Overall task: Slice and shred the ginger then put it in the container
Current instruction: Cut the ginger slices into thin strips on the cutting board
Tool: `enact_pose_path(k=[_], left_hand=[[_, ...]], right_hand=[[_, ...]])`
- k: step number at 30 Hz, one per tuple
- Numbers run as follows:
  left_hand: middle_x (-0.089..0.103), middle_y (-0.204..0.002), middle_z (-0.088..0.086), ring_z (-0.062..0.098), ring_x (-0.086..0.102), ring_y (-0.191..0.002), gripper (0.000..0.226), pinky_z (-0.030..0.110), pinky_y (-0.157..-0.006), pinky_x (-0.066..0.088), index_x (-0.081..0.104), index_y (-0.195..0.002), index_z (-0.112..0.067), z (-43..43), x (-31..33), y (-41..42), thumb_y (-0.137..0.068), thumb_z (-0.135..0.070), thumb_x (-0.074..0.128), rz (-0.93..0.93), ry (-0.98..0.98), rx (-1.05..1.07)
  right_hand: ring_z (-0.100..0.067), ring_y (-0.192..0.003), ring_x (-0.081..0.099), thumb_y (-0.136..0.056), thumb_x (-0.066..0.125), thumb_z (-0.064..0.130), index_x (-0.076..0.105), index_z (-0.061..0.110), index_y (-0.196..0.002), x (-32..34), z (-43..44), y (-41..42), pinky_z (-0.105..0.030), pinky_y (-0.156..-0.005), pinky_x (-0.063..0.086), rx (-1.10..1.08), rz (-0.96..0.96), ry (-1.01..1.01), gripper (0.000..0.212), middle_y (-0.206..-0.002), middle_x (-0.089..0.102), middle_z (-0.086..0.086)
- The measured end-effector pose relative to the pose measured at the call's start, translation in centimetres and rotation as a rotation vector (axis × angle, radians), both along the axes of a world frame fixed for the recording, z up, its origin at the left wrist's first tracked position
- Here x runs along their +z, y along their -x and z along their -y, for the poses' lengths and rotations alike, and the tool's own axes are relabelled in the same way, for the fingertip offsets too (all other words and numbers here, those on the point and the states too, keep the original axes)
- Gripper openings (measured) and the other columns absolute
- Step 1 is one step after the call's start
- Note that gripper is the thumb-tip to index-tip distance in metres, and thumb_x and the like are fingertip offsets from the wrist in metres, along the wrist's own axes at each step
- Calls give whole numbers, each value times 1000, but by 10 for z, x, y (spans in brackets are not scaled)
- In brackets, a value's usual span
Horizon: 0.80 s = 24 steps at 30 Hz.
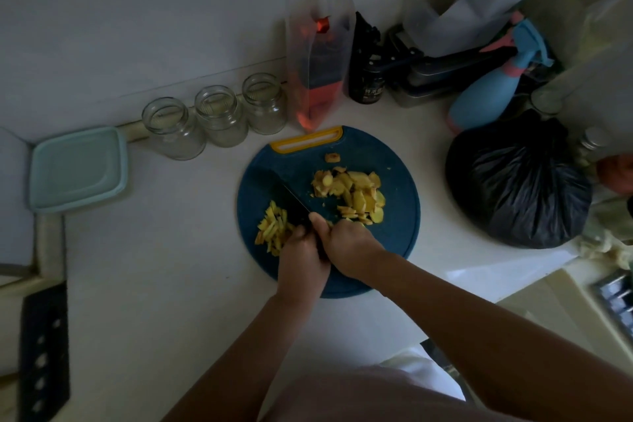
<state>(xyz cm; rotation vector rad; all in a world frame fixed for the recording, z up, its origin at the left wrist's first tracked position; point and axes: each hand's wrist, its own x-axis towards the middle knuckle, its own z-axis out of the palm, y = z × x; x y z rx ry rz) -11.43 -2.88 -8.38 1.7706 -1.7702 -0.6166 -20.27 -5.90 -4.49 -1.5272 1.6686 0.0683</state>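
- Right hand [346, 243]: clenched round the handle of the knife [296, 202], thumb up by the heel of the blade; the dark blade points toward the far left edge of the cutting board [397, 226].
- Left hand [303, 259]: fingers bent down onto the ginger just beside the blade, near the board's near left edge; the light is dim, so I cannot tell whether it pinches the pieces or only presses them.
- Ginger slices [356, 193]: a loose overlapping heap right of the board's centre, not yet shredded; one small offcut lies apart near the far edge.
- Ginger shreds [272, 231]: a fan of thin sticks at the left edge, left of the blade.
- Handling, as judged: slices are light, stiff and likely damp, so they may slide under the blade; stack a few flat and hold them from above, fingertips tucked back; shreds scatter easily, so gather them by scooping.
- Container [77, 169]: pale teal, lid on, at the left edge of the counter [171, 267], well apart from the board; glass jars [221, 115] stand along the far edge.
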Motion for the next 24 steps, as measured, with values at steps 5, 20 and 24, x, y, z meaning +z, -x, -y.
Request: enact_pose_path(k=[5,20,24], left_hand=[[65,-71,9,20,58,-65,13,29,-58,42,69,-80,-5,6,6,-3,-88,-11,63,-141,-63,110],[61,-77,-10,6,59,-73,13,10,-61,41,67,-93,-13,8,19,-2,-82,-19,72,-199,-201,148],[69,-76,-6,15,68,-77,6,31,-74,56,73,-87,-14,16,25,3,-84,-12,69,-355,-339,209]], right_hand=[[-33,-98,59,-102,20,54,55,4,-123,11,1,16,-34,-79,41,-126,72,-32,64,-103,59,-22],[-28,-80,51,-97,21,62,39,17,-65,15,-34,44,-35,-76,41,-184,54,-37,58,-65,43,-2],[-27,-78,57,-97,20,63,40,16,-65,17,-36,43,-35,-78,46,-192,62,-72,60,-65,46,-4]])
